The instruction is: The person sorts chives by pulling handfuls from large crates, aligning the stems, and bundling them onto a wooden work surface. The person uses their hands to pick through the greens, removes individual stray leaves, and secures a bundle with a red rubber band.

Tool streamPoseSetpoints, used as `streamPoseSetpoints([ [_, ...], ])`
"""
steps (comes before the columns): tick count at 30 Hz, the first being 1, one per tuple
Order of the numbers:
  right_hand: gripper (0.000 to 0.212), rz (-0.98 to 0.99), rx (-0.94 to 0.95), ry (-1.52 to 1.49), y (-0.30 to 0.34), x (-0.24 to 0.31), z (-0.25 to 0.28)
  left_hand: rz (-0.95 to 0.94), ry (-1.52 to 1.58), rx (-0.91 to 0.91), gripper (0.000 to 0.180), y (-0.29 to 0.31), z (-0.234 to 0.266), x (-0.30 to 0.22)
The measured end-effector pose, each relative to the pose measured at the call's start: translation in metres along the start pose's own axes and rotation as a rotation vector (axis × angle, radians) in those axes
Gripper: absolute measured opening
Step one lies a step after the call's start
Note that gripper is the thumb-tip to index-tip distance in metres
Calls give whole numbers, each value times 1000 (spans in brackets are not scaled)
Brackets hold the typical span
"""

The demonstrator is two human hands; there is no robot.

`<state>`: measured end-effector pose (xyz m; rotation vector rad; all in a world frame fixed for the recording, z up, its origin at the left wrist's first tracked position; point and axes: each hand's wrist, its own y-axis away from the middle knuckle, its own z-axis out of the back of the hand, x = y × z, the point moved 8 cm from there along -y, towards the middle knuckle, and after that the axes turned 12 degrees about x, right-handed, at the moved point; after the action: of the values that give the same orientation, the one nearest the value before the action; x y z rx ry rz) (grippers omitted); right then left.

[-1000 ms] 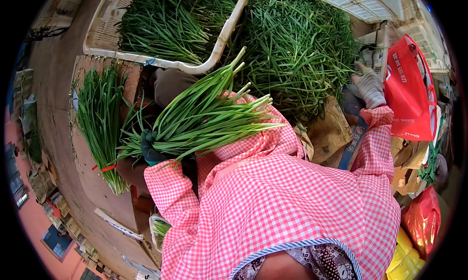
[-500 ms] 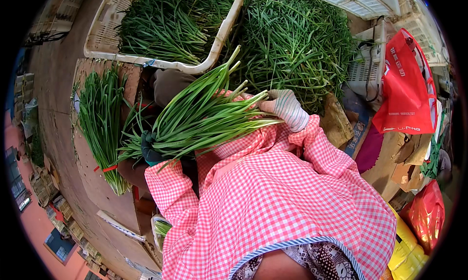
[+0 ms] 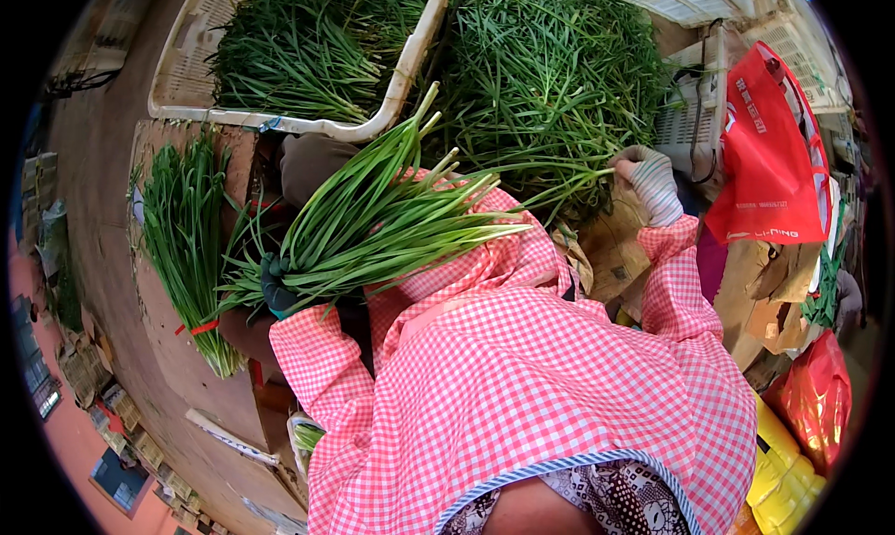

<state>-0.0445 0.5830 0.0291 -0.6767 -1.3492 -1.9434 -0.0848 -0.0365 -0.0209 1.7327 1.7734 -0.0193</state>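
Head view showed a loose bunch of green stalks [image 3: 392, 223] held above the lap, its leafy end inside the closed, dark-gloved left hand [image 3: 274, 283], its pale ends extending rightward, well apart from that hand. The striped-gloved right hand [image 3: 650, 185] was pinched shut on the tips of a few thin strands [image 3: 589, 174], beside a large green heap [image 3: 550, 78]. A tied bundle [image 3: 186, 246] lay left of the left hand; a white crate [image 3: 407, 72] stood beyond the bunch.

The person [image 3: 550, 377] keeps the left arm [image 3: 322, 353] bent, the dark-gloved left hand [image 3: 276, 283] curled into a grasp in front, while the right arm [image 3: 682, 283] reaches forward, its striped-gloved right hand [image 3: 654, 185] pinching with fingertips turned inward to the left.
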Motion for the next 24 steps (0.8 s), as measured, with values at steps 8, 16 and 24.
streamPoseSetpoints([
  [8, 11, 154, -206, -137, 3, 34, 68, -57, -82, -55, 8, -4, 12, -9],
  [16, 17, 493, -499, -66, 30, 114, 155, -40, -38, -4, 6, -11, 24, -7],
  [24, 21, 507, -343, 19, 25, 122, 106, 1, -19, 54, 6, -8, 19, -6],
])
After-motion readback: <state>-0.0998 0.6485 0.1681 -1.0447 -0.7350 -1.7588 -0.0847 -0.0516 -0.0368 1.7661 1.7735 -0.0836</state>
